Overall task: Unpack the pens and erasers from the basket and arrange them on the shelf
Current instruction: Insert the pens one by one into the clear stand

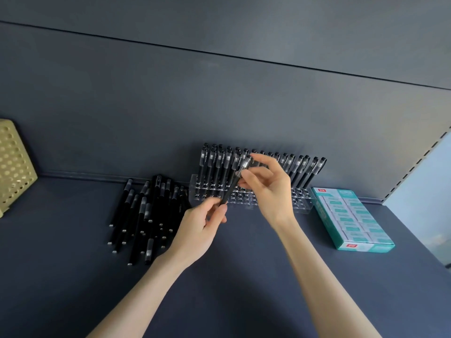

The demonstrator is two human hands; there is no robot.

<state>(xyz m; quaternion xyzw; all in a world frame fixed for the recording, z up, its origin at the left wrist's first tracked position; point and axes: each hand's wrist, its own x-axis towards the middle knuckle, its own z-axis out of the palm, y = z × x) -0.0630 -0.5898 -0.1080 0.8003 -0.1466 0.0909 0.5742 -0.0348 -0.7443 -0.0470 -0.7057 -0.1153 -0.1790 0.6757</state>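
Both hands hold one black pen [233, 183] with a clear cap, tilted up to the right. My left hand [202, 226] pinches its lower end and my right hand [267, 189] grips it near the cap. Behind them a clear holder [302, 203] with round holes stands against the back wall, its rear rows filled with upright black pens [300, 169]. A loose pile of black pens [146, 213] lies on the dark shelf [244, 276] to the left. A green box of erasers [351, 219] lies to the right.
A beige perforated basket [12, 167] stands tipped at the far left of the shelf. The dark back wall [219, 106] rises behind the holder. A slotted upright [415, 167] and a pale panel close the right side.
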